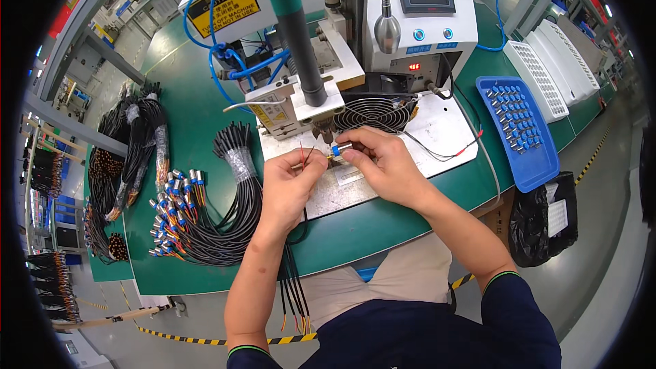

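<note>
My left hand pinches the stripped end of a black cable, with thin red and dark wires fanning out above the fingertips. In my right hand, thumb and fingers close round a small cylindrical connector, metal with a blue ring. A yellow wire runs between the two hands at the connector's end. Both hands are just below the tip of a soldering machine, above its white base plate. Whether the wire touches the connector is too small to tell.
On the left of the green table lies a bundle of black cables with connectors at one end. More bundles lie farther left. A fan sits behind my hands. At right, a blue tray holds several connectors. Cables hang over the front edge.
</note>
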Available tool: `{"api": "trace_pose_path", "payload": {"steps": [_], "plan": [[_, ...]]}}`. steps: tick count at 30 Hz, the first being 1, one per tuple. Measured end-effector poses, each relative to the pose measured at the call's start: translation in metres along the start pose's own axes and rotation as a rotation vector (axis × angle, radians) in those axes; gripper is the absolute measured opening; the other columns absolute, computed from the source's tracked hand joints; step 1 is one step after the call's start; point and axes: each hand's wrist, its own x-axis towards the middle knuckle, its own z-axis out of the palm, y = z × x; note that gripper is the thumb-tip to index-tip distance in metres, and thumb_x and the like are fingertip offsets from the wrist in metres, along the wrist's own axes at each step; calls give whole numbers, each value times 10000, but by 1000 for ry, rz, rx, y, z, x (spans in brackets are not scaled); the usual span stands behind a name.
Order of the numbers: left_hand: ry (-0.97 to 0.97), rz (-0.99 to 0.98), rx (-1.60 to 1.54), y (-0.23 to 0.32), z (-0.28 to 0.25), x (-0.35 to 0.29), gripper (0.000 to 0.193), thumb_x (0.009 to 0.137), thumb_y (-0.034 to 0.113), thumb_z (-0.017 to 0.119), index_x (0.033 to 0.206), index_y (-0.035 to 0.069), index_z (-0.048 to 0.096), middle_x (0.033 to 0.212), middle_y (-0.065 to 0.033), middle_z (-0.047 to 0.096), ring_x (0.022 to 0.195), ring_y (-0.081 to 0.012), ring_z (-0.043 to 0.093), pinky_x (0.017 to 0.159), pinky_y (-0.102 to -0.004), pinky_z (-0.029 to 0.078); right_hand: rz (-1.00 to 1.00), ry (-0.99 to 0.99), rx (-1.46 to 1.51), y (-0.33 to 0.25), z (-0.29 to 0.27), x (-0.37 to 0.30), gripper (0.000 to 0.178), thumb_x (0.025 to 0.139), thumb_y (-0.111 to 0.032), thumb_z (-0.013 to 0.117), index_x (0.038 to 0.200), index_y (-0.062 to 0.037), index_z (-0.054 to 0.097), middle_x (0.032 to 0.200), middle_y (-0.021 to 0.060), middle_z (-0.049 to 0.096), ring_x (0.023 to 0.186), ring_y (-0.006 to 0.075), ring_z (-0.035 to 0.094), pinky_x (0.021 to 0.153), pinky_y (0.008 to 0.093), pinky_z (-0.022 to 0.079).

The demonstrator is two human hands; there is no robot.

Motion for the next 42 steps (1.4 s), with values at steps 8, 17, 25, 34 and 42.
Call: {"api": "trace_pose_path", "payload": {"steps": [8, 17, 25, 34, 42], "plan": [[21, 16, 27, -4, -1, 2, 108, 1001, 60, 791, 1024, -45, 799, 850, 38, 702, 692, -6, 533, 603, -196, 388, -67, 15, -40, 3, 2, 0, 250, 1033, -26, 738, 1272, 47, 736, 1147, 133, 766, 941, 176, 753, 840, 306, 604], [35, 45, 39, -5, 3, 3, 91, 994, 38, 782, 1012, -49, 799, 912, 6, 735, 797, -33, 608, 714, -199, 473, -68, 14, -37, 4, 1, 0, 243, 1031, -23, 738, 1265, 38, 742, 1145, 130, 767, 930, 176, 745, 828, 306, 598], [45, 35, 43, -5, 2, 3, 90, 998, 42, 783, 1018, -44, 798, 905, 20, 721, 777, -27, 577, 693, -204, 449, -107, 59, -9, 2, 4, -1, 218, 1012, -43, 740, 1221, 17, 755, 1096, 158, 763, 852, 272, 732, 765, 365, 580], [41, 45, 36, -4, 3, 2, 104, 1001, 52, 789, 1039, -44, 799, 903, 22, 722, 771, -22, 574, 685, -201, 444, -123, 65, -9, 4, 4, 0, 209, 997, -20, 743, 1201, 26, 753, 1055, 153, 759, 841, 271, 728, 754, 371, 571], [36, 42, 44, -6, 1, 2, 112, 999, 59, 794, 1042, -44, 800, 885, 36, 714, 745, -10, 556, 655, -192, 414, -82, 7, -44, 2, -1, 0, 244, 1009, 15, 729, 1249, 50, 741, 1173, 147, 775, 990, 205, 778, 873, 322, 616]]}}
